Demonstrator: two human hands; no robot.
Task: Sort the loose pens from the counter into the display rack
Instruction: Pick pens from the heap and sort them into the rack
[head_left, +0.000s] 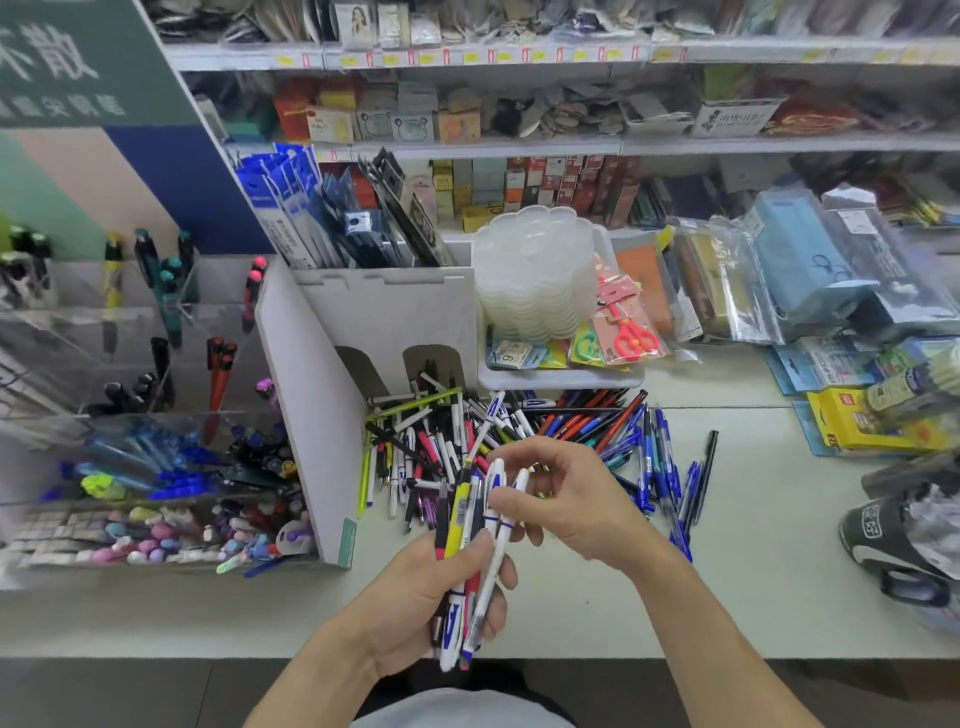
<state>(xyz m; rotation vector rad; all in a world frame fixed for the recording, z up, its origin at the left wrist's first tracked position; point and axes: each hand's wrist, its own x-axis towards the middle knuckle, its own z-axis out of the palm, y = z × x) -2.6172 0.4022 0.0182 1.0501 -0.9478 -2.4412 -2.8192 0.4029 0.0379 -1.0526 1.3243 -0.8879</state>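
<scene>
Pens (470, 540), a mixed bundle (white, yellow, black, red), are gripped upright in left hand (441, 587), fingers curled round the barrels, above the counter's (727, 597) front edge. One white pen (501, 512) at the bundle's top is pinched by right hand (563, 496), thumb and fingertips narrow. Loose pile of pens (498, 436) is spread on the counter just behind the hands. Display rack (171, 441), clear compartments w/ pens, is seen at left, beside a white divider (306, 410). Scissors pack (631, 332) lies in a tray behind the pile.
</scene>
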